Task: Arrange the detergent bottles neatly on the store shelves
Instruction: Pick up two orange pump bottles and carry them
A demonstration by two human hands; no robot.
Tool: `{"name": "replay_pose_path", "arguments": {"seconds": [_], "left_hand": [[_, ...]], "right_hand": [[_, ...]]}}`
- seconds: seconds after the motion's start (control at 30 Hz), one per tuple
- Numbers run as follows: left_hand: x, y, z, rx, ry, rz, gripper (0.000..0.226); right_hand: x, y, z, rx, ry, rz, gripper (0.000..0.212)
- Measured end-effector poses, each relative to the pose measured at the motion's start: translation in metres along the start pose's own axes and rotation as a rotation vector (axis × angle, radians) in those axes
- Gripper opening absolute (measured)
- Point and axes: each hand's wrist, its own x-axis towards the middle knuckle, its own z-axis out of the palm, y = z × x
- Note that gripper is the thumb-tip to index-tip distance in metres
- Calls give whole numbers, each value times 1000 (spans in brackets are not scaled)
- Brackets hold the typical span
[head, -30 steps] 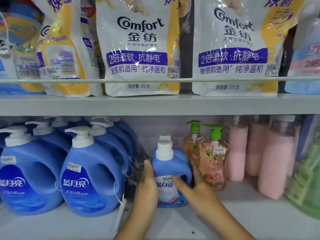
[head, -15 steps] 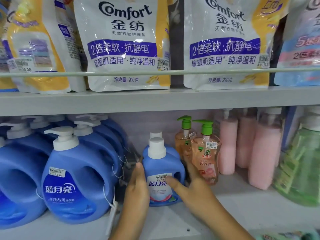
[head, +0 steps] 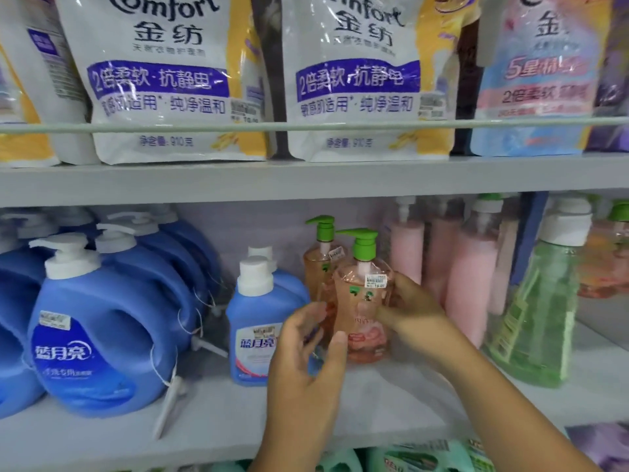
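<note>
We look first at the grey lower shelf point(head: 218, 420), which spans the view from 9 to 3 o'clock, with the upper shelf point(head: 306, 178) above it carrying white Comfort refill pouches point(head: 163, 80) behind a rail at 12 o'clock. At 9 o'clock stand the large blue pump jugs point(head: 98, 335), packed in rows. At 3 o'clock a green pump bottle point(head: 541, 308) stands near the shelf's front edge, and behind it, toward 2 o'clock, a row of pink pump bottles point(head: 469, 284). Just left of centre we see a small blue detergent bottle point(head: 257, 321) with a white cap, upright, a second one directly behind it. At the centre is the peach pump bottle point(head: 362, 311) with a green pump (its price sticker sits high on the front), upright on the shelf with a twin behind it at 11 o'clock. Our right hand point(head: 408, 311) grips its right side, fingers curled round it. Our left hand point(head: 306, 362) is at 6 o'clock, fingers loosely spread, thumb tip touching the bottle's lower left edge.
</note>
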Motion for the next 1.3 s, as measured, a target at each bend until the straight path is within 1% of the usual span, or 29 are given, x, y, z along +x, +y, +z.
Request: {"name": "replay_pose_path", "arguments": {"seconds": [0.07,0.13,0.17,0.2,0.23,0.27,0.33,0.37,0.4,0.47,0.5,0.57,0.6,0.63,0.67,0.73,0.8,0.87,0.9,0.93,1.0,1.13,1.17,1.23,1.3], "left_hand": [[-3,-6,12,61,-26,-47,53],[-7,-9,21,151,-65,-97,64],[-9,-10,24,207,-74,-117,65],[-11,-9,25,252,-77,-129,63],[-12,-8,24,278,-74,-140,61],[-13,-7,23,286,-73,-153,60],[-16,-4,18,288,-62,-187,60],[-17,-2,15,282,-48,-204,60],[-19,0,12,283,-34,-213,59],[-21,5,7,312,-16,-212,56],[-23,7,5,320,-10,-205,56],[-25,9,2,322,6,-202,54],[-26,9,2,319,10,-207,53],[-26,9,1,316,12,-214,54],[-26,9,0,312,14,-221,55],[-26,10,1,305,19,-230,50],[-27,9,0,306,43,-241,45],[-30,12,0,299,51,-258,44],[-31,15,1,301,47,-258,44],[-32,18,1,305,42,-254,44],[-33,21,0,302,27,-243,43],[-36,25,-4,296,-42,-198,38],[-37,26,-4,279,-55,-198,37],[-40,25,-2,223,-85,-219,37],[-51,27,8,169,-119,-255,42]], "right_hand": [[-18,0,-8,56,-98,-18,56],[-31,0,-14,1,-181,-36,62],[-34,0,-17,-30,-219,-51,58],[-35,-1,-19,-42,-244,-59,46],[-33,-1,-21,-45,-236,-62,27],[-28,-5,-23,-31,-210,-52,14],[-9,-4,-23,-44,-91,-40,33],[4,-2,-20,-78,-39,-38,39],[17,0,-14,-125,-23,-45,40],[41,4,5,-135,-86,-55,32],[52,6,14,-66,-140,-49,36],[69,13,31,59,-206,-17,71],[72,14,37,70,-235,-4,79],[77,17,42,59,-259,3,78],[79,20,47,67,-260,9,73],[78,21,46,71,-212,-16,64],[64,15,36,4,-209,-74,52],[44,9,20,-57,-220,-110,37],[33,8,11,-64,-201,-112,33],[21,8,2,-51,-174,-104,33],[-7,9,-15,-7,-120,-68,40],[-68,12,-46,-18,47,-10,36],[-83,11,-55,-13,63,-8,33],[-112,6,-72,7,46,-6,31],[-139,2,-91,57,53,14,36]]}}
